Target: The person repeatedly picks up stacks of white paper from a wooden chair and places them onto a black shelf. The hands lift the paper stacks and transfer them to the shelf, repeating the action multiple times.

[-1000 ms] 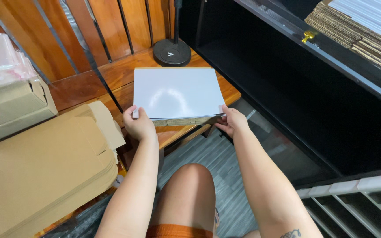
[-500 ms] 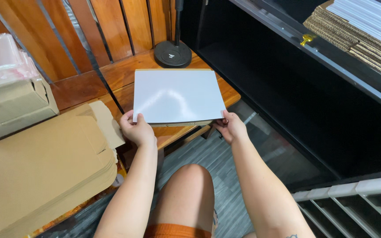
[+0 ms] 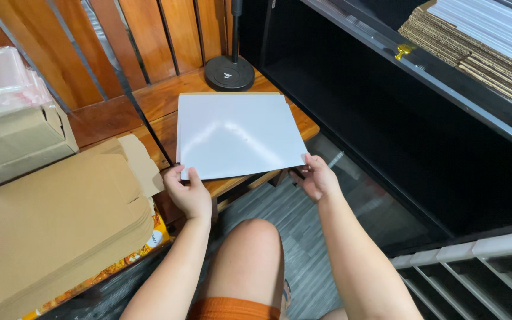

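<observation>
Head view: compared with half a second back, the white sheet stack (image 3: 238, 133) sits a bit flatter and squarer on the wooden counter (image 3: 155, 104), and a second ago the near edge was lifted more like a box flap, so it's been pressed down and evened out since. Both hands have barely moved along the near edge

Left hand (image 3: 189, 192) is at the near left corner, thumb on top of the sheets and fingers curled under, so it's gripping that corner. Right hand (image 3: 318, 178) is at the near right corner, fingertips pinching the edge from the side, also holding the stack. Both forearms come up from the bottom of the frame, angled inward, with a bare knee (image 3: 250, 249) between them

The stack lies mostly on the counter, near edge hanging slightly over it. A black round stand base (image 3: 229, 72) sits just behind it, flattened cardboard boxes (image 3: 54, 219) are off to the left, and a dark shelf unit (image 3: 398, 118) is on the right
</observation>
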